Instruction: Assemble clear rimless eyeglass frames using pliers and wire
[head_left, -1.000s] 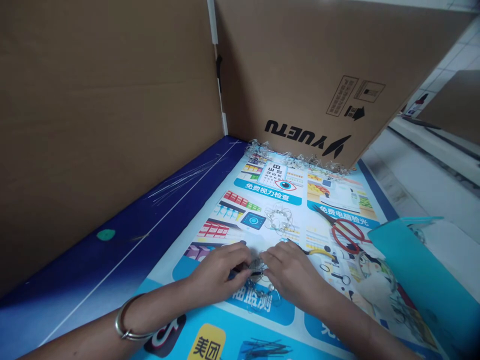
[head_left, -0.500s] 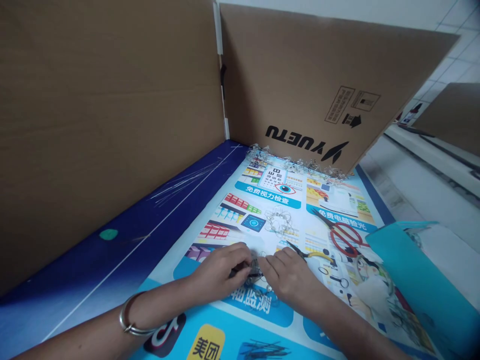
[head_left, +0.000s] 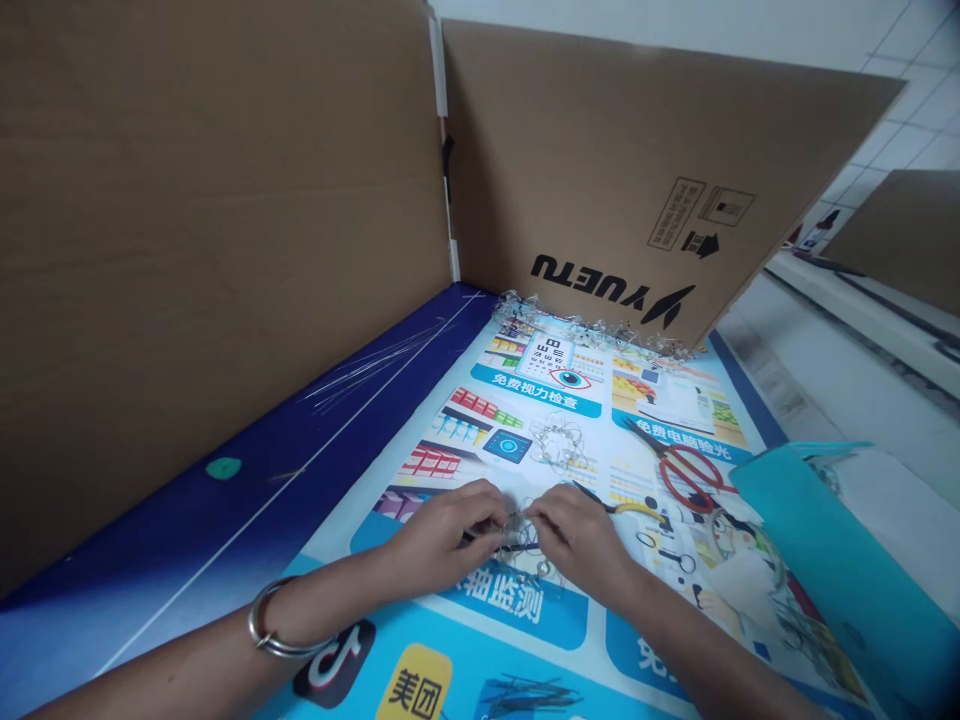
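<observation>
Between my hands, just above the printed sheet, is a small piece of twisted thin wire with clear, bead-like bits (head_left: 529, 565). My left hand (head_left: 454, 535) is closed at its left side, thumb and fingers pinching the piece; a thin dark strip shows by the fingertips, its kind unclear. From the right, my right hand (head_left: 581, 535) pinches thumb and finger together at the piece's upper edge. What lies exactly in those fingertips is too small to make out. Beyond the hands lies a similar ring of looped wire (head_left: 556, 440).
Red-handled scissors (head_left: 690, 478) and a yellow-handled tool (head_left: 637, 508) lie right of my hands. A turquoise box (head_left: 840, 560) stands farther right. Cardboard panels (head_left: 600, 150) rise behind and left, with several wire pieces (head_left: 592, 330) along the base. Dark wires (head_left: 529, 697) lie in front.
My right hand has turned slightly, and its fingers have shifted from a fist-like grip to a fingertip pinch. The left hand stays almost in place.
</observation>
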